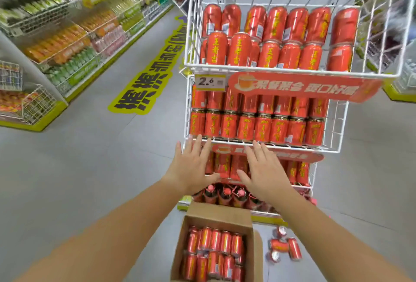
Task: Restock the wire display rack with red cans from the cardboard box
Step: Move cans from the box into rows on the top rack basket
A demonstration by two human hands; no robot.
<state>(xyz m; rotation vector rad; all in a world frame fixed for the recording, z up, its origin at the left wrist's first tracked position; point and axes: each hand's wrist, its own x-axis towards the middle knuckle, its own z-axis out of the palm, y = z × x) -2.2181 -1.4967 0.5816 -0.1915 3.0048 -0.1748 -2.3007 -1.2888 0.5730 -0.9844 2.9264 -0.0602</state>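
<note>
1. Head view: a white wire rack [292,72] stands in a shop aisle, with several tiers of red cans [267,40] standing upright in rows.
2. The top tier holds two layers of cans, and its upper part is bare wire.
3. A price tag [210,82] and a red sign [304,86] hang on the front edge of the top tier.
4. The second tier is full across its front with two layers of cans.
5. A third tier sits lower, partly hidden behind the hands, and below it stand bottles with pink caps [227,193].
6. The left hand [191,166] is spread flat with fingers apart, palm toward the rack, holding nothing; its fingertips reach the lower front wire of the second tier.
7. The right hand [263,169] is likewise spread and unclenched, holding nothing, in front of the third tier's cans.
8. Whether either palm touches the cans behind it cannot be told.
9. A cardboard box [216,216] sits on the floor [90,157] just in front of the rack's base, flaps open, packed with upright red cans.
10. A few loose cans [284,246] lie on the floor just right of the box.
11. Shelves [67,40] of other goods line the aisle at left, blurred, and a yellow floor sticker [148,81] runs along the floor beside the rack.
</note>
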